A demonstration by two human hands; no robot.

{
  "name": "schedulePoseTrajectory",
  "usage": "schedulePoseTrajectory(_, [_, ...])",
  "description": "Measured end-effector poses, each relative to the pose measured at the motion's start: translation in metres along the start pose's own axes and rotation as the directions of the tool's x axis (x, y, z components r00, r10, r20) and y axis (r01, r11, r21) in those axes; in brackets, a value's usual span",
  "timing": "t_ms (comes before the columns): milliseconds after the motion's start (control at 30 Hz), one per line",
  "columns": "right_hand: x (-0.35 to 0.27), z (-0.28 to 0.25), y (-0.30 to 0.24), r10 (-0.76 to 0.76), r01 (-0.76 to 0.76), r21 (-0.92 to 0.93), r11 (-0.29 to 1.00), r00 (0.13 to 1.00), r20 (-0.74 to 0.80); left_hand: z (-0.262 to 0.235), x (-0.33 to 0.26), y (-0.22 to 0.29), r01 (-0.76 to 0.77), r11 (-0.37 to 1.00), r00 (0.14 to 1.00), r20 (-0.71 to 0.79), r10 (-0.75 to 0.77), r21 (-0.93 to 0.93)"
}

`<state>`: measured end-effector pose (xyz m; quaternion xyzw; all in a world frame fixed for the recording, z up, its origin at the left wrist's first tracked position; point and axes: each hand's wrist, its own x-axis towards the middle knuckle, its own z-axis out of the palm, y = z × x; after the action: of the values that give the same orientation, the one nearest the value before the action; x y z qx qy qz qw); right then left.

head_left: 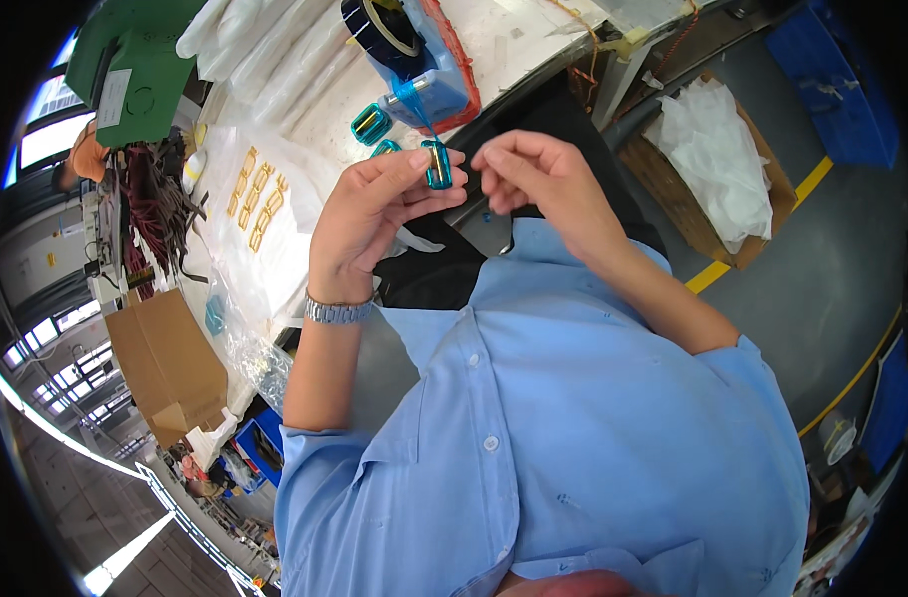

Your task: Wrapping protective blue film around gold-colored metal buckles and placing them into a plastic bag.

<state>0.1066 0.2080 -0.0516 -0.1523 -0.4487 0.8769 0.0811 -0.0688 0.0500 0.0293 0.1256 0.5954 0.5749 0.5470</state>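
Note:
My left hand (384,204), with a metal watch (338,310) on its wrist, pinches a small gold buckle wrapped in glossy teal film (438,165) between thumb and fingers. Just right of it, my right hand (533,174) has its fingers curled and thumb pressed against them; whatever they may hold is hidden. Two similar teal-wrapped pieces lie beyond the left hand: one piece (371,123) in plain sight, another piece (385,148) partly behind the fingers. A blue tape dispenser (442,88) carrying a dark tape roll (382,38) stands past both hands, a strip of blue tape (414,103) at its front.
Rows of bare gold buckles (258,199) lie on white plastic sheet to the left. Rolled clear plastic (275,60) rests at the far left of the table. A cardboard box with white sheeting (717,159) sits on the floor at right, near a blue bin (837,85).

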Motion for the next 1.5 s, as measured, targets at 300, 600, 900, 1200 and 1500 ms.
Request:
schedulePoseTrajectory(300, [0.033, 0.008, -0.001, -0.022, 0.007, 0.156, 0.988, 0.995, 0.094, -0.011, 0.006, 0.005, 0.056, 0.996, 0.995, 0.083, -0.051, -0.067])
schedulePoseTrajectory(600, [0.04, 0.008, -0.001, -0.066, 0.052, 0.152, 0.987, 0.994, 0.089, -0.015, 0.014, 0.023, 0.186, 0.98, 0.976, 0.129, -0.176, -0.072])
schedulePoseTrajectory(900, [0.044, 0.009, -0.004, -0.129, 0.128, 0.012, 0.992, 0.988, 0.079, -0.024, 0.028, 0.043, 0.363, 0.931, 0.916, 0.196, -0.35, -0.033])
schedulePoseTrajectory(1200, [0.041, 0.017, 0.001, -0.084, 0.084, 0.111, 0.99, 0.996, -0.011, -0.008, 0.017, 0.053, 0.35, 0.934, 0.936, 0.002, -0.351, 0.069])
schedulePoseTrajectory(1500, [0.037, 0.021, -0.001, -0.048, 0.05, 0.195, 0.979, 0.999, -0.015, 0.035, -0.025, 0.01, -0.228, 0.788, 0.876, -0.233, 0.422, 0.572])
